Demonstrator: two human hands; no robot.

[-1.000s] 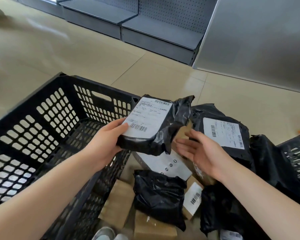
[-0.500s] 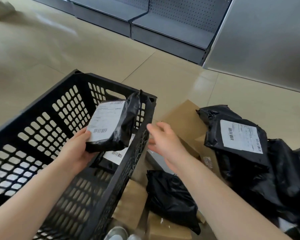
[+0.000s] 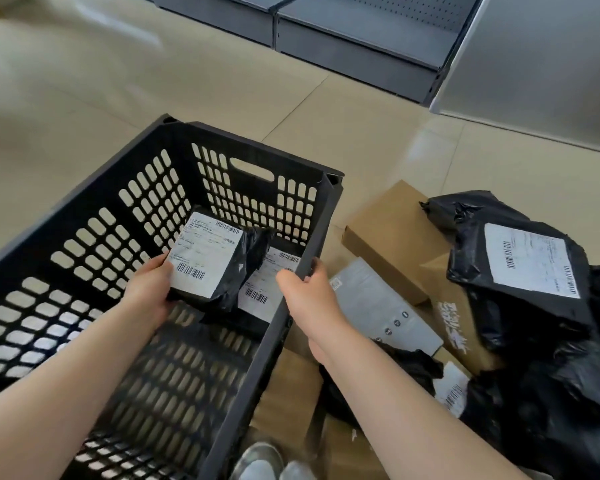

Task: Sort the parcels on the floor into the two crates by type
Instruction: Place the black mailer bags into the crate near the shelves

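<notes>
Grey metal shelving [image 3: 354, 46] lines the far wall on a beige tiled floor [image 3: 153, 81]; grey shoes [image 3: 274, 464] show below.

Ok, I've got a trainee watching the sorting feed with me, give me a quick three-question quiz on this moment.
1. True or false: the left hand holds a black bag parcel inside the black crate.
2. What does the right hand grip?
A. a cardboard box
B. the crate's rim
C. a grey parcel
3. Fill in: another labelled parcel lies in the crate, partly ____ the held one.

Key: 1 true; 2 B; 3 under. A cardboard box and more black bags wait on the floor right of the crate.
</notes>
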